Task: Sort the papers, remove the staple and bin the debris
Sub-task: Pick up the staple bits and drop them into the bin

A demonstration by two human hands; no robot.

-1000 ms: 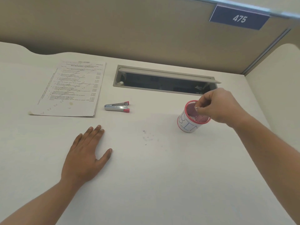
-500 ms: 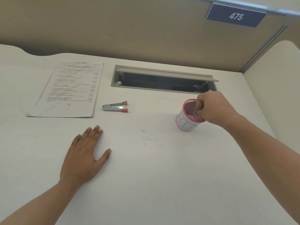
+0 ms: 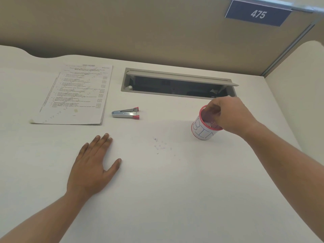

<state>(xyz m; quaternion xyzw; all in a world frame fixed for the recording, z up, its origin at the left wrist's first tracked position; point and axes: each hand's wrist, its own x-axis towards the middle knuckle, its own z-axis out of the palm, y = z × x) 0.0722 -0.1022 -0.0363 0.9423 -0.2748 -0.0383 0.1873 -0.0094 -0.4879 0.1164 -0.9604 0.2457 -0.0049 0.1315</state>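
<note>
A wide white table (image 3: 175, 199) fills most of the view, backed by a tan partition wall (image 3: 140, 27) that carries a blue number plate (image 3: 257, 13) reading 475 at the upper right. A long cable hatch (image 3: 177, 85) is let into the far part of the table, its flap tilted up and the recess dark inside. To the left of the hatch lies a stack of printed papers (image 3: 75, 95), squared up and flat, its near edge showing several sheets. The left hand (image 3: 91, 169) rests palm down on the table nearer the person, its grip released, fingers straight and close together, thumb splayed to the side, touching nothing else. The right hand (image 3: 231, 116) reaches over the far right of the table with its fingers curled downward into the mouth of the bin (image 3: 203, 130); whether that grip pinches anything cannot be told, since the fingertips are hidden inside the rim. The bin is a small red mesh cup with a white label lettered BIN, standing upright near the hatch's right end. Between papers and bin lies a metal staple remover (image 3: 125, 113) with red tips, on its side. A scatter of tiny pale debris (image 3: 160, 146) sits on the table between the two hands, nearer the bin
</note>
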